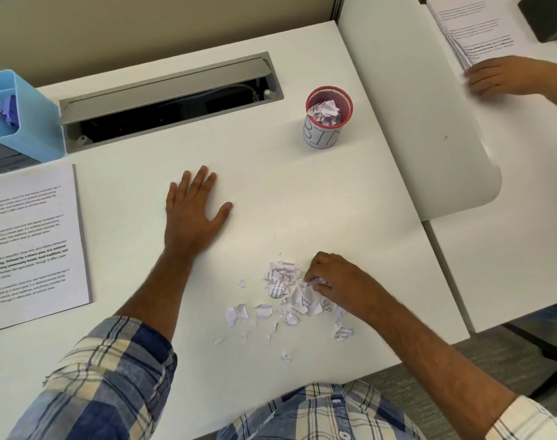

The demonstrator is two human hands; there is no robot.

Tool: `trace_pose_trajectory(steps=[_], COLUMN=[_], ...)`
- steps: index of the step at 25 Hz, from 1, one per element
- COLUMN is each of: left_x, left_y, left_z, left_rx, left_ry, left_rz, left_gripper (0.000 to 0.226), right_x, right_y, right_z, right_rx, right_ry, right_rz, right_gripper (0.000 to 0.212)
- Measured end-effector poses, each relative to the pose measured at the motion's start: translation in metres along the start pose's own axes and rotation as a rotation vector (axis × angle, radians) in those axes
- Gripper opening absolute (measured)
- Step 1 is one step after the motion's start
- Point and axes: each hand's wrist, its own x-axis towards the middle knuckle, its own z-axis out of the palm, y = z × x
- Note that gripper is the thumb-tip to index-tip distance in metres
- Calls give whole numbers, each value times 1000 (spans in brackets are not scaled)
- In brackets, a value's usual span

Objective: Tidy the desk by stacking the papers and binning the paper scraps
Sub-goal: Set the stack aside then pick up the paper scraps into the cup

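Observation:
A heap of torn and crumpled paper scraps (283, 287) lies on the white desk (271, 192) near its front edge, with small bits scattered to the left and below. My right hand (337, 282) rests on the heap's right side, fingers curled around some scraps. My left hand (193, 211) lies flat on the bare desk, fingers spread, holding nothing. A small red mesh cup labelled BIN (327, 117) stands at the back right with crumpled paper inside. A stack of printed papers (32, 246) lies at the left edge.
A blue desk organiser (20, 119) stands at the back left. An open grey cable tray (169, 96) runs along the back. On the neighbouring desk (493, 217) to the right, another person's hand (506, 76) rests on a second paper stack (474, 27).

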Motion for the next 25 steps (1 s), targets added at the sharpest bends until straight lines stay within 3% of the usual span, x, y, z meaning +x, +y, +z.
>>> trace_pose_trajectory(steps=[3,6,11,16,21,25], left_x=[0,0,0,0,1,1], left_y=[0,0,0,-1,0,-1], left_z=[1,1,2,2,3,3], left_rx=[-6,-5,2,-7,2,4], left_ry=[3,8,-10,18,21,13], left_rz=[-2,4,1,7,8,6], left_gripper=[69,69,70,70,70,71], right_x=[3,2,13,62,118,163], right_y=[4,6,7,6,2,-4], right_z=[-3,-12,-64,-140,-217,-240], right_rx=[-20,122,399,496,402,209], right_ry=[-13,32,247,450,654,640], right_rz=[14,87,214,153,69,65], right_gripper=[17,17,20,12,8,10])
